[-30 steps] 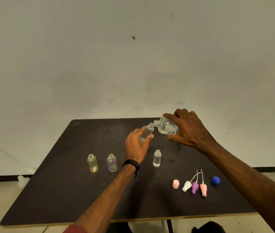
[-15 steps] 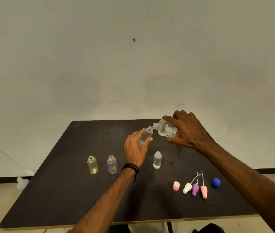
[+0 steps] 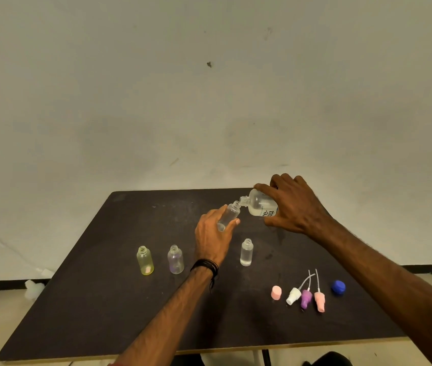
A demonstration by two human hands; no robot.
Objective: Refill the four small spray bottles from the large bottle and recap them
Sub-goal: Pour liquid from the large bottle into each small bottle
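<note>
My left hand (image 3: 213, 233) grips a small clear bottle (image 3: 229, 215), tilted with its open neck up and to the right. My right hand (image 3: 292, 204) grips the large clear bottle (image 3: 259, 206), tipped sideways so its mouth meets the small bottle's neck. Three other small bottles stand uncapped on the dark table (image 3: 90, 299): a yellow bottle (image 3: 145, 261), a purple-tinted bottle (image 3: 175, 259) and a clear bottle (image 3: 246, 252). At the front right lie a pink cap (image 3: 276, 292), a white spray head (image 3: 294, 295), a purple spray head (image 3: 306, 299), a pink spray head (image 3: 319, 301) and a blue cap (image 3: 338, 287).
A pale wall rises right behind the table's far edge. A white object (image 3: 34, 286) lies on the floor to the left of the table. The near table edge runs just below my forearms.
Both hands have stayed together at the pour; the large bottle tipped slightly further toward the small bottle. Everything on the table kept its place.
</note>
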